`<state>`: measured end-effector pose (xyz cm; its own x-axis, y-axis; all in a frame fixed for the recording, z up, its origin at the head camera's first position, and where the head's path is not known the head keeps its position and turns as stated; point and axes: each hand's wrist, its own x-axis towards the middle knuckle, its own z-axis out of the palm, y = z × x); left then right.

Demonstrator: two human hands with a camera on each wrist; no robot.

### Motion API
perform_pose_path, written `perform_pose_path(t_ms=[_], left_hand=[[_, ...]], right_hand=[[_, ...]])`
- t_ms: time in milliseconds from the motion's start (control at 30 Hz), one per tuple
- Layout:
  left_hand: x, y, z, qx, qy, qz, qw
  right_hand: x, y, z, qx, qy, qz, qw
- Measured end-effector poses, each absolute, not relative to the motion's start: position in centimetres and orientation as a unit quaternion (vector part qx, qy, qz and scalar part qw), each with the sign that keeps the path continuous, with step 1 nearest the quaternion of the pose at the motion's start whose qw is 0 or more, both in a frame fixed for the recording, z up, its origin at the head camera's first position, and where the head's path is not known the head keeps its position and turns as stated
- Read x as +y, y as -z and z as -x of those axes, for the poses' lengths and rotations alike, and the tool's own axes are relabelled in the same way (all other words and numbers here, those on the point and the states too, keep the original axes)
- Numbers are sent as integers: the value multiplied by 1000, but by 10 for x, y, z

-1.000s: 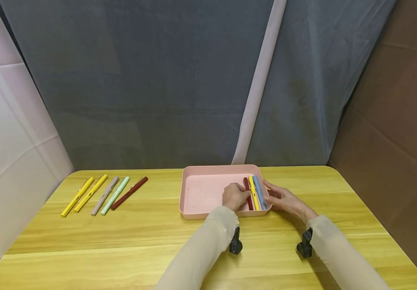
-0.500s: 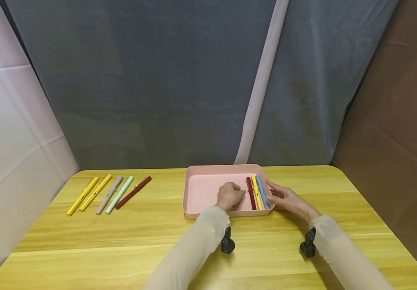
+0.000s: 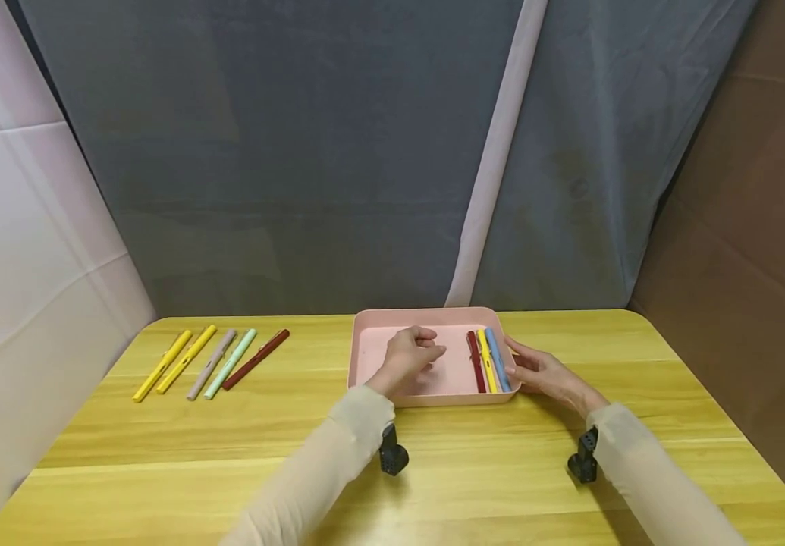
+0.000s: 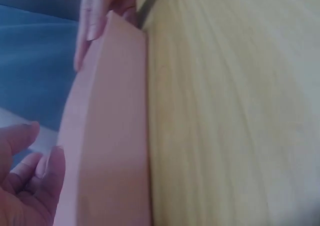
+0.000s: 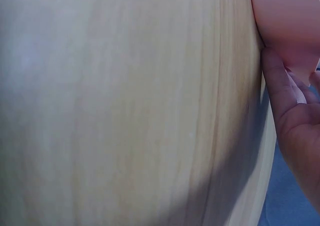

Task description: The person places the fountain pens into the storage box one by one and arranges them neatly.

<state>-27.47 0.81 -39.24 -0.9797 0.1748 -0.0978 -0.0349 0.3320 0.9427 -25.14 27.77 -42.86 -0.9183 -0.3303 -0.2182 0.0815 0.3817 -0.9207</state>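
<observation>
A shallow pink tray (image 3: 447,400) lies on the table. Along its right side rest a dark red pen (image 3: 477,362), a yellow pen (image 3: 486,360) and a blue pen (image 3: 498,358), side by side. Over the middle of the tray is my left hand (image 3: 407,356), fingers loosely bent and holding nothing; the left wrist view also shows these fingers (image 4: 56,168) beside the tray wall. My right hand (image 3: 551,379) holds the tray's right end, with fingertips at the rim and others against the outer wall, as the right wrist view shows from below.
At the left of the wooden table (image 3: 242,470) lie two yellow pens (image 3: 163,366), a lilac pen (image 3: 211,365), a mint green pen (image 3: 230,364) and a dark red pen (image 3: 256,359), slanted in a row. A grey curtain (image 3: 296,152) hangs behind the table.
My left hand has let go of the dark red pen in the tray and moved left, its fingers loosening. My right hand stays at the tray's right end. The head view has shifted slightly.
</observation>
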Motion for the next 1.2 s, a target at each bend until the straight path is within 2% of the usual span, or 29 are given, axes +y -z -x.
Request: perform_pose_path(t_ms=[200,533,700,967,1200], left_hand=[[-19,379,272,796,-594,-76,88],[-64,366,271,782,-615,-66,81],[-91,368,275,782,-616,-50,81],[-135,373,281,792,-607,-51,47],[-170,380,283,802,-592,-56,56]], right_hand=[[277,426,251,806,557,76,186],[276,426,250,811,549,67,190],[276,425,250,810,552,61,191],[275,426,250,807,553,74,193],[276,426,249,808,551,76,195]])
